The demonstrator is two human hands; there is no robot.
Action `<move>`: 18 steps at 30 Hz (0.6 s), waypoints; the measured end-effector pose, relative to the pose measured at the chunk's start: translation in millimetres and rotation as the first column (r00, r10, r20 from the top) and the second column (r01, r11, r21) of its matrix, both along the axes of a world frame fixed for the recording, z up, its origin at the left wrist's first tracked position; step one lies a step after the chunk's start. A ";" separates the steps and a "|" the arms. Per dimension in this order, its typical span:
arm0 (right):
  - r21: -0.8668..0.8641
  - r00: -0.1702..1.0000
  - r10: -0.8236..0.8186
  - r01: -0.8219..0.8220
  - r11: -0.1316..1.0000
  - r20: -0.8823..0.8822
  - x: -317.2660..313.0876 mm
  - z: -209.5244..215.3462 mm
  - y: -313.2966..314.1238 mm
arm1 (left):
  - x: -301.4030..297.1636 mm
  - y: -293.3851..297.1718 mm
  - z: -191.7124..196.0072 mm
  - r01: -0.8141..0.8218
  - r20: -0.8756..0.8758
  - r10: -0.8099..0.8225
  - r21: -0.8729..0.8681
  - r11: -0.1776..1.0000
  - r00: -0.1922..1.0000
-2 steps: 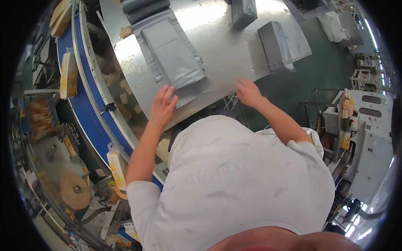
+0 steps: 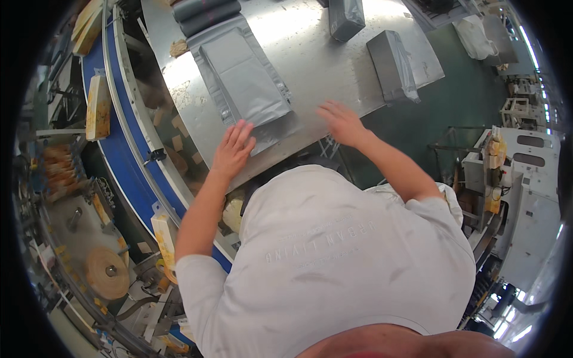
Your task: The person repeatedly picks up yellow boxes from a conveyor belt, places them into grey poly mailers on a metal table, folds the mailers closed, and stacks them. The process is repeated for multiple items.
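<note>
A flat grey pouch (image 2: pixel 248 80) lies upper centre on the steel bench (image 2: pixel 310 53), its near end just beside the left hand (image 2: pixel 233 149). 2 filled grey packages stand further right: one (image 2: pixel 392 65) at the bench edge, another (image 2: pixel 346 17) at the top. A yellow-orange pack (image 2: pixel 98 107) rides the blue conveyor (image 2: pixel 128 161), upper left.

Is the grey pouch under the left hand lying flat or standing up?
Flat: the grey pouch lies spread on the metal table, left hand at its near edge.
</note>
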State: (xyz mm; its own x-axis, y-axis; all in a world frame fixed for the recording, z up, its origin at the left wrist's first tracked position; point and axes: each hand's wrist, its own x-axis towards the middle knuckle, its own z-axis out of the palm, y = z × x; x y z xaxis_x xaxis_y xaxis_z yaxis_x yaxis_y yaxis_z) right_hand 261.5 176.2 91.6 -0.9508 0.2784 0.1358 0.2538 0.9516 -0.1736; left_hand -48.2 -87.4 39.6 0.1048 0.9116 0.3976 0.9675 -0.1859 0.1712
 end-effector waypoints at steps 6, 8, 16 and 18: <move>0.198 0.737 0.675 -0.661 0.724 -0.010 -105.7 -16.2 38.2 | -29.4 39.5 16.4 0.226 -0.210 -0.253 -0.146 0.963 0.944; 0.177 0.702 0.675 -0.712 0.680 0.229 -102.1 -31.3 51.4 | -23.0 33.8 19.0 0.204 -0.170 -0.242 -0.216 0.955 0.955; -0.945 0.879 -0.475 0.191 0.265 0.045 -121.2 -63.8 49.6 | -8.8 68.7 -13.9 -0.404 0.799 0.559 -0.447 0.798 0.220; -0.934 0.846 -0.519 0.274 0.228 0.122 -151.8 -86.1 39.4 | -30.4 73.1 -37.4 -0.345 0.787 0.450 -0.598 0.723 -0.422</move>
